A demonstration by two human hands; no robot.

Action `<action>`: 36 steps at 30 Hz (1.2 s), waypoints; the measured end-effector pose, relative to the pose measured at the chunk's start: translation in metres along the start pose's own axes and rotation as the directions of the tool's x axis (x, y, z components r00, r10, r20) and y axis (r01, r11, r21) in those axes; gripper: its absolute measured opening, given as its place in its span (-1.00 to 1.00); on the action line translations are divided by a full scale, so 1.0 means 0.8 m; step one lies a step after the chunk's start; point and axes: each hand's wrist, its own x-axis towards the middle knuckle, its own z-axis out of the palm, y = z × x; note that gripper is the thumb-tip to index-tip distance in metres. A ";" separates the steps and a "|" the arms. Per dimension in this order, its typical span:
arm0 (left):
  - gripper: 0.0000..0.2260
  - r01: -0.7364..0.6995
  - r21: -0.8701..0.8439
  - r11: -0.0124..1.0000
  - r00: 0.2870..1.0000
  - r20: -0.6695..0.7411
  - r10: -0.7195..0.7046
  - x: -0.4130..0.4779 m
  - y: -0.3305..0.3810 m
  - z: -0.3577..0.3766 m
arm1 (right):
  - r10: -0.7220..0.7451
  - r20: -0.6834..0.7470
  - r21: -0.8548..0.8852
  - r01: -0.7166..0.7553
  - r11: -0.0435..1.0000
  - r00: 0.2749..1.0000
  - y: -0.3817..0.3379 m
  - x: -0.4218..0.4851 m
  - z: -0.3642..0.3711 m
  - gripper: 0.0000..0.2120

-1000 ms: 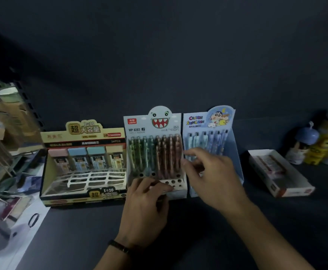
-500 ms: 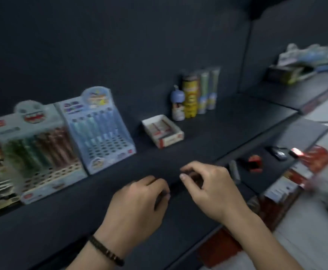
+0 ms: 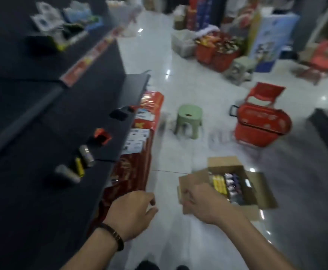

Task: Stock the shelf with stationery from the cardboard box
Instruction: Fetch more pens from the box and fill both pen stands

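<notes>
An open cardboard box (image 3: 235,168) stands on the white floor at the lower right, with yellow and dark stationery packs (image 3: 225,184) inside. My right hand (image 3: 204,201) hangs in front of the box's near flap, fingers loosely curled, holding nothing that I can see. My left hand (image 3: 132,211), with a dark wristband, hovers over the floor beside the shelf edge, fingers relaxed and empty. The dark shelf (image 3: 32,172) runs along the left and carries a few small items. The whole view is motion-blurred.
On the shelf lie a grey cylinder (image 3: 67,173), a yellow item (image 3: 79,167) and a red-black object (image 3: 100,136). Red packaging (image 3: 137,152) leans under the shelf edge. A green stool (image 3: 188,119), a red basket (image 3: 260,123) and more goods stand on the floor.
The view has swung right and down from the shelf displays to the floor and the cardboard box. Both hands have left the pen displays and now hang apart over the floor.
</notes>
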 end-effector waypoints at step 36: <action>-0.76 0.059 -0.274 0.960 0.759 0.637 0.135 0.822 0.376 0.767 | 0.551 0.253 0.100 -0.588 0.802 0.795 1.007 0.362 0.262 -0.67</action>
